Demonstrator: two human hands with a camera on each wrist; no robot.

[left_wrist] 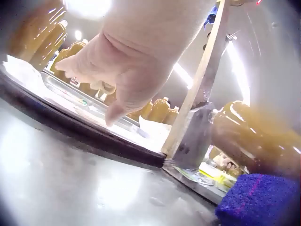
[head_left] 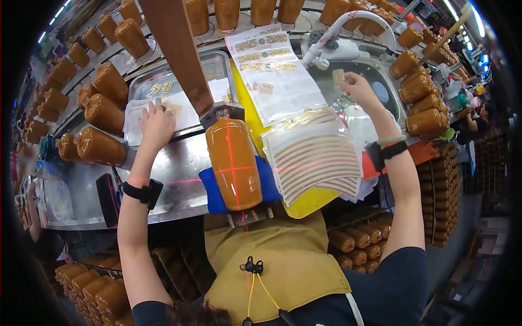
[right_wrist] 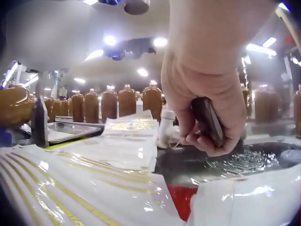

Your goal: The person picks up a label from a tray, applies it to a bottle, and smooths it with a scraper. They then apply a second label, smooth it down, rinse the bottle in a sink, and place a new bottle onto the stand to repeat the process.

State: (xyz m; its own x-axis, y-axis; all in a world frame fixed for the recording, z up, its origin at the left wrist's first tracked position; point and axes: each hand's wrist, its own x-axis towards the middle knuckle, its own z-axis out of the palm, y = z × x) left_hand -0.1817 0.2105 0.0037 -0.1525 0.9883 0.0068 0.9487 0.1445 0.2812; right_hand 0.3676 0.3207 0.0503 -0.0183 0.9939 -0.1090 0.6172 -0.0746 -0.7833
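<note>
My right hand [head_left: 361,91] is over the sink, pinching a small gold-patterned decal [head_left: 339,77] at its fingertips. In the right wrist view a dark flat piece [right_wrist: 207,121] also lies within the curled fingers of that hand [right_wrist: 207,94]. My left hand [head_left: 156,126] rests with fingers spread on white paper [head_left: 136,120] at the tray, beside another gold decal [head_left: 174,110]. In the left wrist view the left hand [left_wrist: 136,70] reaches over the tray's edge, its thumb pointing down. Between the arms a glazed brown bottle [head_left: 234,163] lies against a wooden post, a blue sponge [head_left: 211,190] beneath it.
Printed decal sheets [head_left: 280,87] and bagged gold-striped sheets [head_left: 315,155] lie right of the bottle. The sink [head_left: 399,103] has a white faucet [head_left: 353,19]. A wooden post [head_left: 176,49] slants above the metal tray [head_left: 220,57]. Brown bottles [head_left: 103,146] stand around the bench.
</note>
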